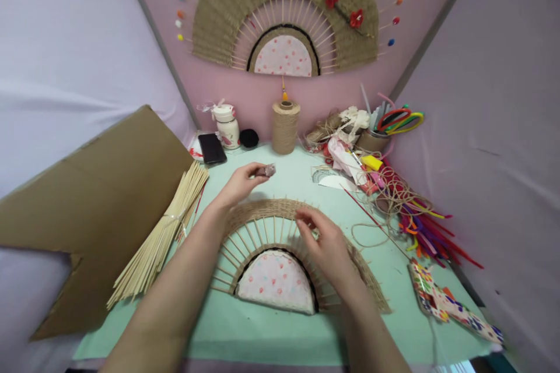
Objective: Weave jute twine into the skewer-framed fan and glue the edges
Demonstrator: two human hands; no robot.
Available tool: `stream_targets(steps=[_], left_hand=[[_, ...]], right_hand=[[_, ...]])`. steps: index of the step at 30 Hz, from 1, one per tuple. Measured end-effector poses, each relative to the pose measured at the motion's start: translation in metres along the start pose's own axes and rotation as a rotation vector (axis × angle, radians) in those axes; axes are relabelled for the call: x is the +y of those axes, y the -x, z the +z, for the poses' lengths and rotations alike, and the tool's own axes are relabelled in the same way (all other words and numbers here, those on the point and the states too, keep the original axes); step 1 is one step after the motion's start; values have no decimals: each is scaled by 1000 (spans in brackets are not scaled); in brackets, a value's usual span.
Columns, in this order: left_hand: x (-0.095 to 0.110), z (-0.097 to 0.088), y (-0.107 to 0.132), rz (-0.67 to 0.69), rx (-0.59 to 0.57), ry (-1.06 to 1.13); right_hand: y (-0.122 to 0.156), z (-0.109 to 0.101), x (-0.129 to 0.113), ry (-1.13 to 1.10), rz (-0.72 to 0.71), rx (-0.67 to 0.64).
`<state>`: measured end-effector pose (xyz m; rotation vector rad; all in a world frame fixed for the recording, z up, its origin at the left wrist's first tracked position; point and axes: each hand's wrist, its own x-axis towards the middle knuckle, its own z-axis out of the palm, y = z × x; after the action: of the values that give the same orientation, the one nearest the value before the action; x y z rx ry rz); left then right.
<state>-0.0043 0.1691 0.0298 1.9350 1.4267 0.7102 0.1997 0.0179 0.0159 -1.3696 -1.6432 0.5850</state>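
My left hand (240, 186) is closed on a small greyish-brown lump (268, 170), held between thumb and fingers above the far side of the table; its exact kind is unclear. A half-round woven fan (258, 208) lies below, with thin sticks spreading from a half-disc (275, 280) of white cloth with pink dots. Over the fan's right half hovers my right hand (326, 245). Its fingers are loosely bent, thumb and forefinger apart, and nothing shows between them. The hand and forearm hide part of the weave and some sticks.
Left are a bundle of thin sticks (153, 239) and a cardboard sheet (114, 198). Behind stand a twine spool (286, 128), a white bottle (226, 128) and a phone (212, 148). Tangled twine (394, 192), pipe cleaners (433, 233) and a patterned glue gun (437, 297) lie right. A larger fan (219, 17) hangs ahead.
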Motion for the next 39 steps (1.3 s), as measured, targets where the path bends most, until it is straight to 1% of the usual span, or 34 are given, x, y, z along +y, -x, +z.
stream_targets(steps=[1,2,3,5,6,9,12,18,23,30,34,39], left_hand=[[9,4,12,74,-64,209],[17,9,25,121,-99,384],[23,15,37,128,-125,486],[30,26,59,93,-151,555],[31,32,67,82,-146,551],[28,45,79,99,-107,460],[20,51,82,146,-60,351],[11,54,83,220,18,163],[4,55,81,248,-17,101],[-4,54,80,246,-139,69],[-6,53,80,224,-152,70],[-2,51,81,180,-163,102]], right_hand=[[-2,0,1,-55,9,79],[-3,0,1,-107,21,146],[-4,0,1,-151,32,196],[-6,0,-1,-204,33,245],[-6,0,-2,-212,16,250],[-5,-1,-5,-187,-70,227],[-3,0,-6,-130,-131,180],[1,0,2,-4,-146,115],[0,-2,9,17,-134,36],[-5,-3,11,42,-82,-57],[-6,-3,12,53,-70,-47],[-5,-1,14,75,-102,-36]])
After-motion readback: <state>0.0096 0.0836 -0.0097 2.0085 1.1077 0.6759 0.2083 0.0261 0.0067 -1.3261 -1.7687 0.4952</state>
